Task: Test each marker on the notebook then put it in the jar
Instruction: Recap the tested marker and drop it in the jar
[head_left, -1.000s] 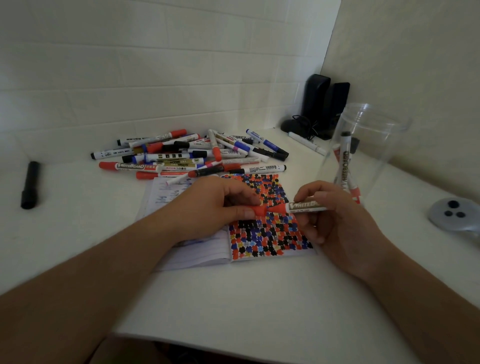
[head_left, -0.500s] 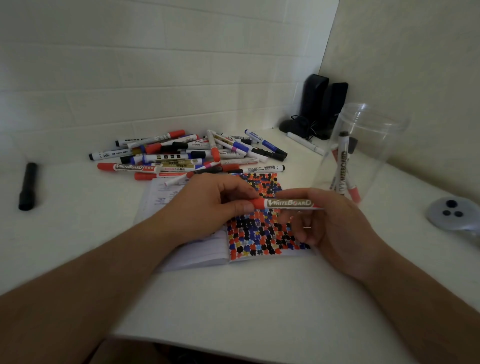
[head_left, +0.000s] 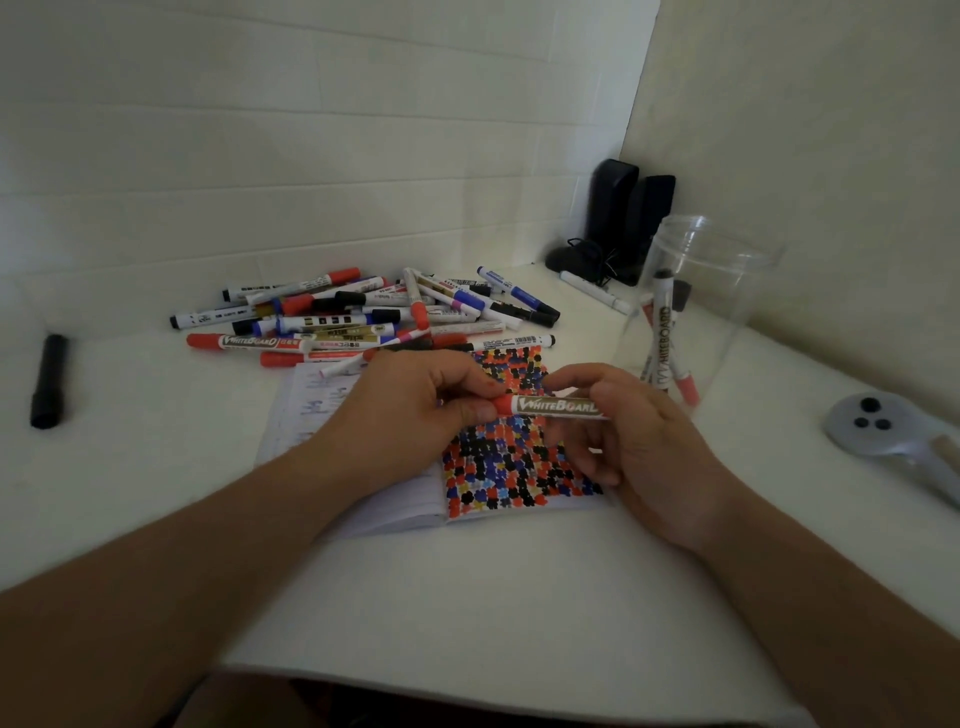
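**Red marker capped, jar drop looks next**

Both hands hold one red whiteboard marker (head_left: 556, 406) level above the notebook (head_left: 519, 467). Left hand (head_left: 415, 410) pinches the red cap end between thumb and fingers. Right hand (head_left: 618, 441) has its fingers curled round the barrel. Cap appears seated on the barrel, so I read this as the closing step after testing, or possibly just before uncapping; can't tell which from this view alone.

Orientation: long axis runs roughly left-right, near horizontal, cap end pointing away from the jar (head_left: 696, 312), tail end toward it.

Jar stands upright just right of the notebook, a few markers leaning inside. Untested pile (head_left: 363, 322) lies just behind the notebook on the surface (head_left: 467, 597).

Next move likely needs: left hand releases, right hand tips the marker near vertical and lowers it through the jar mouth.
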